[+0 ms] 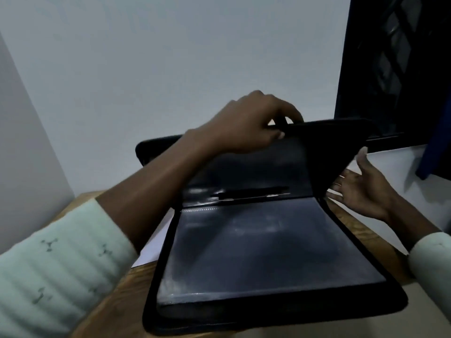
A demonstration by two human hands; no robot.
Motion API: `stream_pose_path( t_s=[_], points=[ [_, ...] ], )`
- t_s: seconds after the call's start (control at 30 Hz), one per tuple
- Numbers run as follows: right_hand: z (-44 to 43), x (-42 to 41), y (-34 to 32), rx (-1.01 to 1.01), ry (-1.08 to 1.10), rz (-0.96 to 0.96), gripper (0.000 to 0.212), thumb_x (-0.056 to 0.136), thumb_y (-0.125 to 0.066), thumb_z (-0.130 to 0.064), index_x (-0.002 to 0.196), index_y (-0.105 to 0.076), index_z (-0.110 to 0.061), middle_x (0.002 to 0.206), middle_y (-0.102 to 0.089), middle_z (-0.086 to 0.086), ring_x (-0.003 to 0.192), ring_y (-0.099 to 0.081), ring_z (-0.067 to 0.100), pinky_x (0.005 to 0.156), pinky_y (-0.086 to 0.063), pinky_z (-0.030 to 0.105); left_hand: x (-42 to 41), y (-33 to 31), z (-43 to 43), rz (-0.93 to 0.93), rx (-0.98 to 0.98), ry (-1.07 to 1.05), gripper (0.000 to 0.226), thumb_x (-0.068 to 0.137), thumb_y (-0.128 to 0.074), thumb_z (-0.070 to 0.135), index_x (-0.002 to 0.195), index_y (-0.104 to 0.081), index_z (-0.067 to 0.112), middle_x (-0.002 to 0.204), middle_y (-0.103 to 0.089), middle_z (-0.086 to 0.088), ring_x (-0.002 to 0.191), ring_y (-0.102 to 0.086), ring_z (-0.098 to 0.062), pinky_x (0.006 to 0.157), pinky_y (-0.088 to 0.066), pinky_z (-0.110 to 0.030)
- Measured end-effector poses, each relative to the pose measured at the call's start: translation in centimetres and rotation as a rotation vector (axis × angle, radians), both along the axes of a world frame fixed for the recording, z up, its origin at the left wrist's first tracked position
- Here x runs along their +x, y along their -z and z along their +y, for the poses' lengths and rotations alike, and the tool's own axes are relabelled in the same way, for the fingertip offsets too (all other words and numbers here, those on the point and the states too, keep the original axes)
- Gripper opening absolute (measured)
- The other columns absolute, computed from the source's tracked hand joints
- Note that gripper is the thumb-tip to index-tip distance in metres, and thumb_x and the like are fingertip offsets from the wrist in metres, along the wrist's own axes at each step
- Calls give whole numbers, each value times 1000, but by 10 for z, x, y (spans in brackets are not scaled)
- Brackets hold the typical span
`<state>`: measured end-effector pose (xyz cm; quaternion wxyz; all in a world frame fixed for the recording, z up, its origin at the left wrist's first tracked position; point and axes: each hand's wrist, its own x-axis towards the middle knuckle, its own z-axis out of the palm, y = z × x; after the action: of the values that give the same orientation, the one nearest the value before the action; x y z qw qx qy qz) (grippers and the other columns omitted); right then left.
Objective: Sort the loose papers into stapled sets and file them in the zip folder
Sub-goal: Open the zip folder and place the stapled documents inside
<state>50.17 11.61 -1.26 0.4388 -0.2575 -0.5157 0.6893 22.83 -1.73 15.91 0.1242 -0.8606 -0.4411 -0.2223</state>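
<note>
Gripping the raised cover's top edge, the left hand [253, 123] holds the zip folder [268, 252] open on the table [117, 301], spine running left to right. The right hand [363, 189], fingers spread and empty, hovers just beside its right edge. Some loose paper [156, 242] shows under the folder's left side.
</note>
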Motion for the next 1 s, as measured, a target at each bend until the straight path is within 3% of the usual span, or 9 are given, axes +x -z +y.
stream_pose_path(
  t_s=[0.07, 0.17, 0.27, 0.33, 0.43, 0.57, 0.7, 0.83, 1.0],
  points=[
    [-6, 3, 5, 98, -57, -193, 88, 66, -75, -68, 140, -53, -25, 136, -61, 0, 127, -56, 21, 108, -38, 43, -3, -6, 16, -24, 54, -85, 39, 88, -62, 18, 117, -64, 43, 102, -69, 22, 83, -51, 0, 80, -49, -34],
    [-13, -8, 10, 271, 121, -531, 51, 81, -73, -38, 129, -58, -33, 124, -69, -5, 115, -64, 17, 101, -47, 40, -6, -4, 41, -133, 135, -141, 32, 90, -61, 19, 113, -63, 41, 102, -67, 19, 88, -53, -7, 76, -39, -33],
    [-5, -17, 11, 332, 441, -518, 17, 98, -58, -25, 112, -66, -21, 111, -72, 5, 103, -68, 22, 87, -55, 34, -14, 11, 61, -138, 227, -183, 37, 90, -63, 24, 126, -59, 32, 117, -66, 8, 109, -58, -18, 91, -41, -39],
    [1, -14, 10, 390, 592, -587, 17, 99, -56, -26, 113, -66, -23, 109, -71, 5, 100, -68, 25, 88, -54, 41, -28, 26, 65, -65, 264, -223, 62, 86, -68, 27, 144, -45, 28, 138, -54, 0, 131, -46, -23, 112, -30, -50],
    [5, 4, 17, 428, 784, -665, 29, 101, -52, -28, 126, -62, -20, 111, -64, 1, 105, -61, 25, 93, -47, 40, -59, 54, 57, -112, 214, -221, 85, 81, -73, 23, 154, -29, 25, 158, -31, -7, 146, -28, -27, 119, -25, -50],
    [9, 31, 30, 364, 850, -593, 28, 102, -50, -27, 124, -62, -16, 115, -65, 9, 109, -61, 30, 95, -47, 42, -92, 114, 12, -70, -189, -114, 67, 87, -73, 29, 147, -42, 28, 160, -26, -5, 145, -27, -13, 112, -37, -42],
    [5, 43, 26, 281, 835, -452, 30, 103, -50, -21, 130, -59, -12, 117, -64, 10, 107, -61, 29, 100, -47, 44, -75, 167, -65, 120, -419, 155, 71, 82, -71, 58, 144, -44, 36, 157, -26, 9, 144, -19, 3, 115, -21, -14],
    [0, 36, 22, 205, 919, -392, 28, 101, -52, -28, 124, -62, -15, 107, -66, 6, 104, -61, 27, 96, -48, 42, -44, 193, -80, 233, -380, 207, 81, 81, -69, 60, 150, -28, 44, 158, -21, 15, 147, -10, 1, 120, -9, -33],
    [5, 44, 34, 106, 1007, -420, 27, 86, -54, -47, 102, -68, -30, 114, -67, 10, 106, -62, 34, 97, -49, 55, 2, 205, -69, 249, -195, 249, 70, 85, -70, 48, 146, -39, 34, 148, -41, 5, 138, -33, -13, 114, -25, -49]
  ],
)
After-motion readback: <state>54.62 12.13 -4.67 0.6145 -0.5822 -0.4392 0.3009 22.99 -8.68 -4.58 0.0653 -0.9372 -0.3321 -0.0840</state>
